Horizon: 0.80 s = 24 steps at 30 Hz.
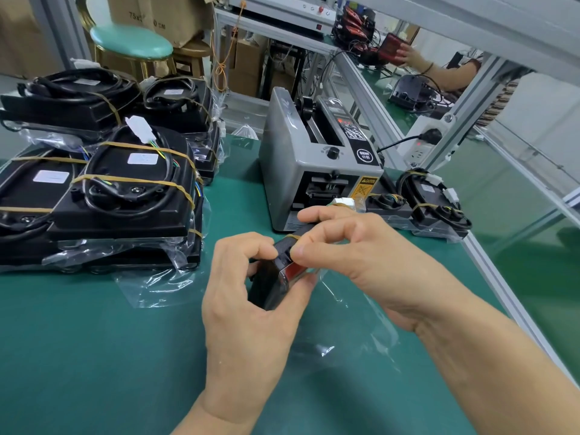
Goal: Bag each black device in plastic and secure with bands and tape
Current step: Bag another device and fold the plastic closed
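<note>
Both hands, left hand (251,293) and right hand (354,249), pinch the black device (276,277) with curled fingers; tape dispenser (314,158) stands at 12 o'clock, bagged devices (125,189) at 10 o'clock.

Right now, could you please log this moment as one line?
step: bagging | left hand: holds black device | right hand: pinches its end | plastic bag: partly on

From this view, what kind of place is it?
Probably a factory packing station: a tape dispenser machine on the green bench, stacks of bagged, banded black devices, and cardboard boxes behind.
</note>
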Tool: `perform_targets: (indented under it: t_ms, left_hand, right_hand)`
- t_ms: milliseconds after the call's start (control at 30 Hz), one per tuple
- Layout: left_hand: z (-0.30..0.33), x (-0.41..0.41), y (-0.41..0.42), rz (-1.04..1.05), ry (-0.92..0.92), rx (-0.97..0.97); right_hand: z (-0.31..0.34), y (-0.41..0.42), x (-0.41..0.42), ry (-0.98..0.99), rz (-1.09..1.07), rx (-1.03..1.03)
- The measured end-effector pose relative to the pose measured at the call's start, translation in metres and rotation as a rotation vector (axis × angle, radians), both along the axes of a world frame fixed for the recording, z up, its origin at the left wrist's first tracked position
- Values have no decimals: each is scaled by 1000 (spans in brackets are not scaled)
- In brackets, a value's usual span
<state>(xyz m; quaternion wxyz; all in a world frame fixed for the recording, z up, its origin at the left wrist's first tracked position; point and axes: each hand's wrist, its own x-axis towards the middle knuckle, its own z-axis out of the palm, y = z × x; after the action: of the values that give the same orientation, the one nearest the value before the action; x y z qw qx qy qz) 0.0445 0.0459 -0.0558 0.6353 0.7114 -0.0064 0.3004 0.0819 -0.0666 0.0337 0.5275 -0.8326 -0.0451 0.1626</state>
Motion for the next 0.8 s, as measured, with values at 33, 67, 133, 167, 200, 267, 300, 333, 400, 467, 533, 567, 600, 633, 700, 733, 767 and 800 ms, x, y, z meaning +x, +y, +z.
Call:
perform_targets:
  t_ms: [33,67,133,167,200,267,300,333,400,467,533,567,600,633,700,733,767,800]
  left_hand:
    - [-1,0,0,3,-20,17]
    - [-1,1,0,3,-44,33]
    - [-3,1,0,1,-86,55]
    - [-4,1,1,0,-98,61]
    - [-4,1,1,3,-101,66]
    - [-5,1,1,15,-102,80]
    - [-5,1,1,25,-104,93]
    - [-5,1,1,36,-107,107]
    - [-5,1,1,47,-114,129]
    - [-4,1,2,59,-124,157]
    - [-4,1,3,69,-128,188]
    - [-5,0,3,72,-126,199]
    - [-5,0,3,74,-126,211]
    - [-5,0,3,75,-129,225]
    - [-6,-1,3,77,-136,250]
    - [-6,-1,3,77,-138,251]
    - [-7,0,4,77,-138,245]
    - [-8,0,3,80,-138,234]
  right_hand:
    - [0,0,0,-12,0,-3]
    - [-1,0,0,-24,3,-9]
    - [-1,0,0,-45,15,-26]
    - [-1,1,0,-60,24,-38]
    - [-1,1,0,-78,31,-52]
    - [-1,2,0,-109,39,-88]
    - [-2,1,0,-120,38,-110]
    - [-4,0,0,-134,33,-135]
    - [-5,1,0,-161,10,-183]
    - [-7,3,0,-195,-4,-200]
    - [-10,0,1,-218,-55,-168]
    - [-12,-3,2,-215,-112,-137]
    - [-14,-8,3,-202,-169,-96]
    - [-15,-12,3,-185,-202,-53]
    - [-17,-17,3,-165,-190,-18]
    - [-17,-18,1,-165,-164,-18]
    - [-18,-17,0,-166,-145,-23]
    - [-19,-14,-2,-169,-137,-34]
